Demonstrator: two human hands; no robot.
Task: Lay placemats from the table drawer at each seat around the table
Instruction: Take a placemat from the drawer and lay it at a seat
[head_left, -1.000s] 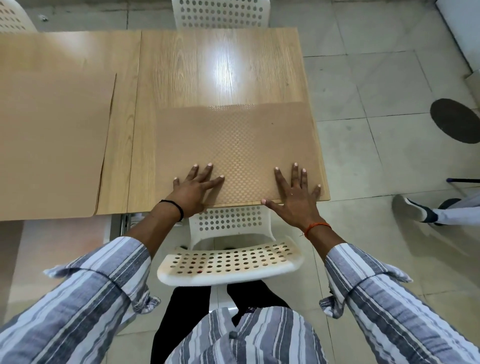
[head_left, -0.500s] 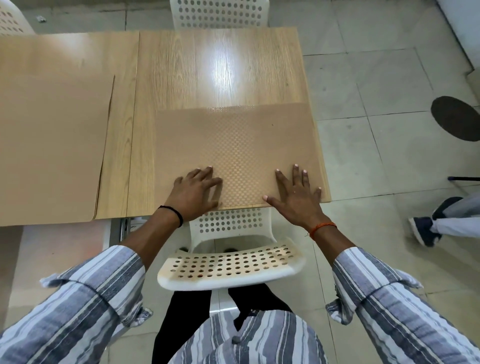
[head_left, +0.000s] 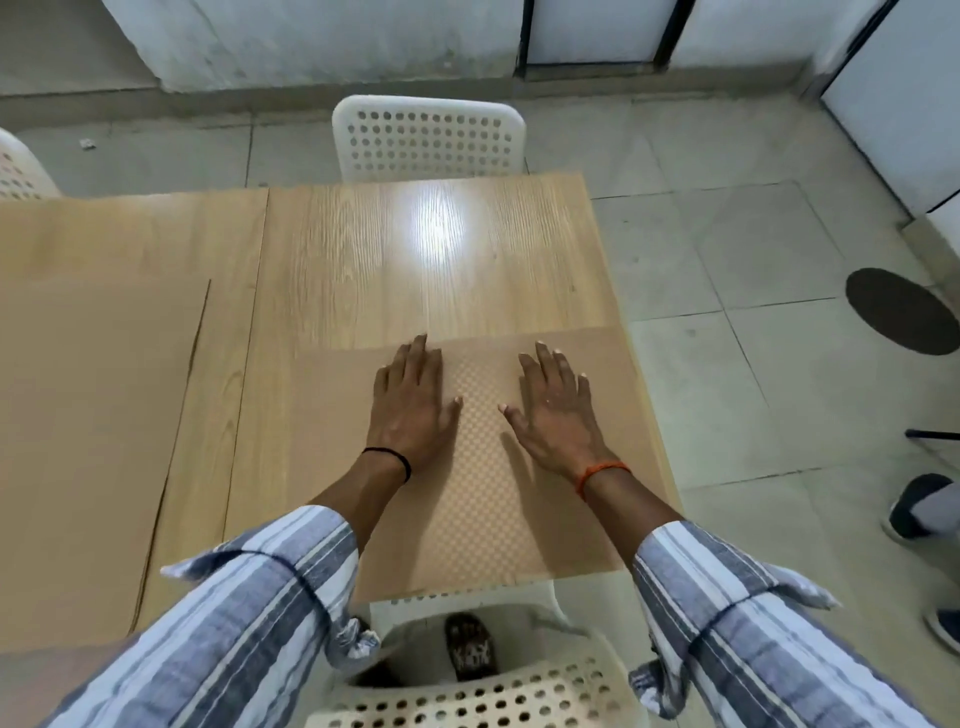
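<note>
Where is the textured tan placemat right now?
In the head view, the textured tan placemat lies flat on the light wooden table, at its near right corner, under the left hand and right hand, just beyond the near white perforated chair.

No legible text, label, brand, number or sign was found anywhere. Pale marks were seen on a dark shoe (head_left: 470, 652) at six o'clock, below the table edge, but they were too blurred to be read.
</note>
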